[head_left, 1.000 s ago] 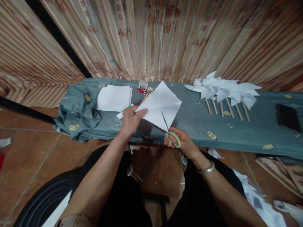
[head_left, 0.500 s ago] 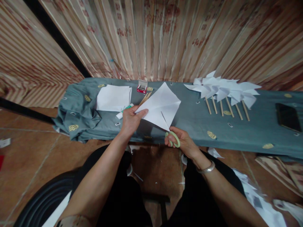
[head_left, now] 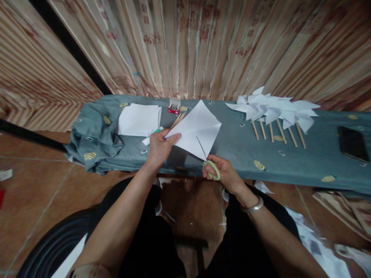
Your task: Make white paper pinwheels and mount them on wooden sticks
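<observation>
A white square sheet of paper [head_left: 199,123] is pinched at its left corner by my left hand [head_left: 162,146], thumb on top. My right hand [head_left: 222,172] grips light green-handled scissors [head_left: 213,170] at the paper's lower corner. One dark blade lies over the sheet, pointing up toward its middle; the other blade is hidden. Just beyond my left hand are thin wooden sticks [head_left: 177,119], partly covered by the sheet. A white and green glue stick [head_left: 147,139] lies beside that hand, partly hidden by it.
On the cloth-covered bench [head_left: 240,162] are a paper stack [head_left: 139,119], a small red box [head_left: 173,108] of metal pieces, several paper pinwheels [head_left: 272,108] on sticks, and a black phone [head_left: 353,143]. A curtain [head_left: 185,50] hangs behind. Paper scraps [head_left: 319,243] lie at lower right.
The scissors and my right hand have shifted very slightly, with the blade still over the paper. My left hand and the sheet stay almost in place.
</observation>
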Demonstrator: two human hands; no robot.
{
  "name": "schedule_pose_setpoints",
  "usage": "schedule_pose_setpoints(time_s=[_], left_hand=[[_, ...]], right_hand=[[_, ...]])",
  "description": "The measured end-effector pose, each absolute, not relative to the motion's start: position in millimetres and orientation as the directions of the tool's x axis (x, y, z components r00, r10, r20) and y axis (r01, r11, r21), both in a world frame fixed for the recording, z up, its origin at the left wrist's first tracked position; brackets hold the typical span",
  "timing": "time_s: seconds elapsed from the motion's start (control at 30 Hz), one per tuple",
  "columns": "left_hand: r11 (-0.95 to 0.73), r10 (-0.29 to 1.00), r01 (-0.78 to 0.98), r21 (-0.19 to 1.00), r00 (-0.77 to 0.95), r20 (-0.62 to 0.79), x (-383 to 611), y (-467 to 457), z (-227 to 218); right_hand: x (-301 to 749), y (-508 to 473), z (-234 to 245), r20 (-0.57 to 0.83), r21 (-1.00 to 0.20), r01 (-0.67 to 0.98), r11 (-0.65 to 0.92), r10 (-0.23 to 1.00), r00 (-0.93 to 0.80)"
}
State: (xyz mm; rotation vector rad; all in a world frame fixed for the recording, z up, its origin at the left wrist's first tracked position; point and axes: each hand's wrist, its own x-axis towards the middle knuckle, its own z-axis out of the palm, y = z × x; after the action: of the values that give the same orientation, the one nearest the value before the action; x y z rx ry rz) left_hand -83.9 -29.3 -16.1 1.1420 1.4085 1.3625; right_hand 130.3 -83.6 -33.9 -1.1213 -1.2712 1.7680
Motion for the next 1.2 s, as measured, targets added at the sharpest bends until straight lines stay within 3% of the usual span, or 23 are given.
schedule_pose_setpoints(time_s=[0.6, 1.2], left_hand=[[-0.006, 0.976, 0.054, 0.999, -0.217, 0.018, -84.1, -29.6, -17.1], [-0.041, 0.978, 0.080, 0.996, -0.201, 0.057, -84.3, -30.4, -15.9]], right_hand=[[134.3, -86.9, -41.4, -0.197, -0.968, -0.053, -0.246, 0.873, -0.446], [131.3, -85.5, -38.6, -0.229, -0.963, -0.036, -0.266, 0.884, -0.408]])
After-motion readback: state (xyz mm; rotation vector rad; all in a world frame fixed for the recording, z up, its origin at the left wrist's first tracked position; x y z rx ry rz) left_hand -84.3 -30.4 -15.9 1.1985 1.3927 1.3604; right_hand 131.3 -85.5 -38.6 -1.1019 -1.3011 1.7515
